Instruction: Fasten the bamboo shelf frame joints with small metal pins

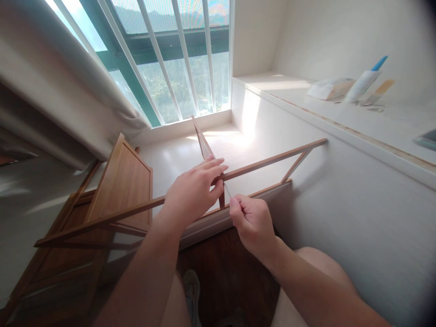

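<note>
My left hand (195,188) is closed round a joint of a brown wooden frame (269,161), with its fingers over the bar and its thumb below. From my right fist (252,222) a thin metal rod-like tool (227,190) points up to the joint beside my left thumb; its handle end is hidden in my fingers. The frame's long bar runs from the lower left to the right wall. A narrow upright wooden piece (203,141) rises behind my left hand, and a wooden panel (121,181) stands tilted at the left.
A white window ledge (177,159) lies under the barred window. On the right-hand shelf (293,88) are a white tube with a blue tip (363,86), a yellow-handled brush-like item (383,88) and a plastic packet (329,88). A beige curtain (68,81) hangs left. Below is dark floor (225,263).
</note>
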Available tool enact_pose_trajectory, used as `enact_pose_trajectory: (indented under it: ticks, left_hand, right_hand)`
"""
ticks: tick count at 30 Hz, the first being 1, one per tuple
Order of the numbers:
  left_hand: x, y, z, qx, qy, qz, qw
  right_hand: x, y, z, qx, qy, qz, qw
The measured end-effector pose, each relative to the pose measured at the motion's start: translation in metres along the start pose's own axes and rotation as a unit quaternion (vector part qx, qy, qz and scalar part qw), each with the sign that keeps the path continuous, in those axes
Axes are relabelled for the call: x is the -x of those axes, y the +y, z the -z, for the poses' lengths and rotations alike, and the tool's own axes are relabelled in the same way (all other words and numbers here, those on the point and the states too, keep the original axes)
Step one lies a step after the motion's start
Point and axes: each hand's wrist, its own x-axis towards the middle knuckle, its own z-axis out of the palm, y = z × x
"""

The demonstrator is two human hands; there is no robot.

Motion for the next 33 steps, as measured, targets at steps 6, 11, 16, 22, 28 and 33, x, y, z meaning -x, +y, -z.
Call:
enact_pose_trajectory:
  ticks: [6, 11, 16, 22, 28, 33]
  left_hand:
    - [0.0, 0.001, -0.001, -0.01, 0.002, -0.002, 1.0]
    - [0.0, 0.0, -0.001, -0.008, 0.005, -0.002, 1.0]
    - [0.0, 0.0, -0.001, -0.008, 0.005, 0.0, 1.0]
    - [0.0, 0.001, -0.001, -0.013, 0.006, 0.0, 1.0]
    - [0.0, 0.001, -0.001, -0.014, 0.005, 0.0, 1.0]
    - [0.001, 0.001, -0.001, -0.018, 0.004, -0.002, 1.0]
  right_hand:
    - [-0.011, 0.007, 0.009, 0.136, -0.02, 0.046, 0.989]
    - [-0.015, 0.004, 0.014, 0.167, -0.02, 0.081, 0.982]
    - [-0.014, 0.001, 0.014, 0.17, -0.025, 0.086, 0.981]
    - [-0.013, 0.001, 0.013, 0.184, -0.031, 0.081, 0.979]
    - [-0.015, 0.001, 0.014, 0.204, -0.039, 0.094, 0.974]
    - [-0.016, -0.002, 0.014, 0.22, -0.039, 0.108, 0.969]
